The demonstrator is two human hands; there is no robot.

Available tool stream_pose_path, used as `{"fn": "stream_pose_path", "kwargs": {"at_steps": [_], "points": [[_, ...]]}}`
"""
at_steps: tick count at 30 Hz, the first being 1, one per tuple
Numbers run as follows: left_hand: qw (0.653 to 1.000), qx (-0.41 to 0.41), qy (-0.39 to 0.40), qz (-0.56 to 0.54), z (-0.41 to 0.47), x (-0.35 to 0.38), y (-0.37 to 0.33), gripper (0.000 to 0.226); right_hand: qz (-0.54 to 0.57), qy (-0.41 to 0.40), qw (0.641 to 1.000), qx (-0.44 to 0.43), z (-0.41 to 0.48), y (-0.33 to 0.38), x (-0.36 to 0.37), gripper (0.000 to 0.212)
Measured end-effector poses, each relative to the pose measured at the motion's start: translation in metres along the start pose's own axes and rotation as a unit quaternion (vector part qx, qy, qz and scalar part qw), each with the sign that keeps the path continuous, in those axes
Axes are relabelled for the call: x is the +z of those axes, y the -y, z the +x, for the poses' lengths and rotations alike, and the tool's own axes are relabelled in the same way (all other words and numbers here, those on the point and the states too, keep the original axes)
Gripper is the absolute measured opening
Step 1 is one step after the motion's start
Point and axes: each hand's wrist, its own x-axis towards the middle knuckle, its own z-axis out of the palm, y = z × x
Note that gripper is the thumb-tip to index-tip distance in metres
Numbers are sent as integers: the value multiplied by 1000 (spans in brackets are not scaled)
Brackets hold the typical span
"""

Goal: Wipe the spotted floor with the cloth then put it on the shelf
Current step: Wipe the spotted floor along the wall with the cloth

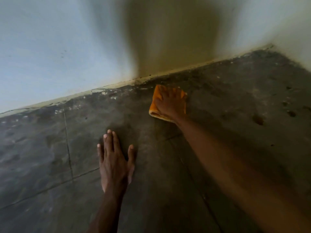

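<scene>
1. The folded orange cloth (pixel 153 106) lies flat on the floor (pixel 210 148), near the grimy strip along the foot of the wall (pixel 50 47).
2. Our right hand (pixel 170 105) rests on top of the cloth with fingers spread and fairly straight. It presses the cloth down and does not grip it. The arm reaches in from the lower right.
3. Our left hand (pixel 114 158) lies palm down on bare floor, nearer to us and apart from the cloth. Its fingers are straight and it holds nothing. We judge that it is bracing our weight.
4. We judge that we are in the wiping step, with the cloth pressed to the dark concrete close to the wall.
5. Several dark spots (pixel 258 119) show to the right of the cloth, well apart from it. Pale flecks (pixel 112 97) sit along the wall's base to the left.
6. The next move probably calls for firm downward pressure while we sweep the cloth sideways towards those spots. The palm should stay flat so the folds do not bunch up.
7. Thin seam lines (pixel 68 148) cross the floor, and a cloth edge could catch on them.
8. No shelf is in view. Putting the cloth away comes later, and for that we will have to close our fingers round it and get up.
</scene>
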Motion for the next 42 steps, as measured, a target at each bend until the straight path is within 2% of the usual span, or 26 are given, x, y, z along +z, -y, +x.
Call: {"fn": "stream_pose_path", "kwargs": {"at_steps": [1,3,5,7,9,10,12,13,14,15,17,19,20,21,23,25,26,29,31,32,34,36,39,42], "points": [[1000,1,-4,-9,1,1,0,72,-6,3,1000,-10,12,17,5,68],[999,-8,-10,-30,3,0,-1,68,-51,2,994,-100,-10,41,19,69],[998,-14,-21,-59,2,-3,0,65,-99,-22,965,-241,-85,36,35,69],[996,-15,-21,-88,2,-7,-1,62,-80,-18,943,-323,-163,1,40,70],[995,-6,-21,-98,0,-8,-2,60,-65,-11,947,-313,-165,-39,35,72],[994,-1,-24,-106,3,-9,-4,59,-73,-18,958,-276,-141,-45,32,72],[988,-12,-36,-151,3,-9,-3,59,-53,-17,989,-137,-77,-21,21,70],[981,-24,-50,-185,2,-9,0,60,-41,1,995,-92,-57,3,15,68],[973,-36,-67,-217,1,-9,5,60,-40,0,995,-88,-50,29,19,66],[967,-45,-80,-240,2,-8,10,61,-39,-2,993,-113,-55,52,27,66],[962,-41,-90,-255,4,-5,16,62,-65,-5,970,-235,-110,62,39,66],[965,-35,-78,-248,4,-7,12,61,-58,0,945,-323,-170,20,41,68],[969,-24,-71,-234,2,-9,11,62,-51,1,946,-319,-174,-7,39,70],[974,-13,-64,-217,0,-11,9,63,-58,-7,957,-283,-163,-35,35,71],[981,-8,-50,-189,0,-12,10,69,-51,-16,987,-152,-121,-73,19,76],[984,-13,-29,-173,1,-12,10,77,-39,-2,998,-56,-109,-85,8,79],[987,-10,-19,-157,0,-11,7,80,-41,-2,997,-58,-122,-88,11,77],[994,43,17,-95,-7,-12,-9,84,-47,-14,987,-151,-216,-109,27,65],[990,88,69,-85,-10,-10,-33,86,-31,-13,992,-123,-264,-143,25,64],[984,116,112,-82,-8,-8,-48,88,-17,-19,997,-71,-270,-162,22,63],[953,189,230,-55,-8,-1,-87,96,11,-28,996,88,-281,-193,9,64],[917,244,314,-6,2,7,-131,107,28,-16,984,175,-281,-214,-2,66],[886,280,361,79,32,22,-194,104,15,-38,978,203,-263,-237,-18,69],[896,250,354,98,63,46,-239,108,-16,-85,972,217,-223,-261,-26,76]]}}
